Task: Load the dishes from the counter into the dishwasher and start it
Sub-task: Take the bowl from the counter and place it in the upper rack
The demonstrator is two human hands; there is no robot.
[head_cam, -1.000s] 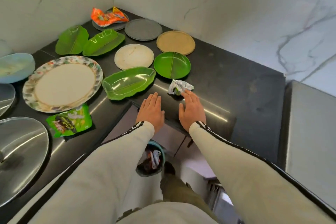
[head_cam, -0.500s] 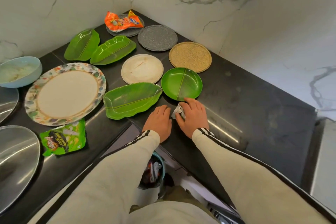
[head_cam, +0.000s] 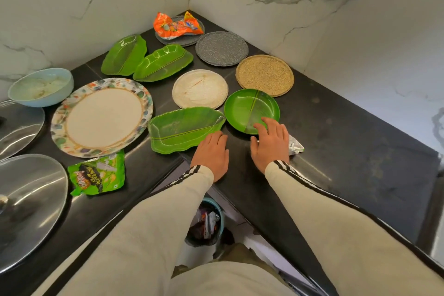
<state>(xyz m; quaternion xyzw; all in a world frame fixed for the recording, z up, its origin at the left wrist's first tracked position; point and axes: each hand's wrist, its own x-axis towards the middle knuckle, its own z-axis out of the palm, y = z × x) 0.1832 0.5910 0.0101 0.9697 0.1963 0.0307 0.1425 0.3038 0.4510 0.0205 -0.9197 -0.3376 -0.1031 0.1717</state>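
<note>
2 fingers [head_cam: 264,125] overlap round green plate [head_cam: 249,108]; left hand [head_cam: 211,154] flat alongside.

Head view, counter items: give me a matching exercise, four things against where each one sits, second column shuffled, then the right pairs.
Things:
1. orange wrapper
2. silver wrapper
3. green snack packet
4. light blue bowl

Places:
A. beside the right hand
B. on the grey plate in the corner
C. by the wall, behind the floral plate
D. near the counter edge, in front of the floral plate

Pairs: 1-B, 2-A, 3-D, 4-C
</note>
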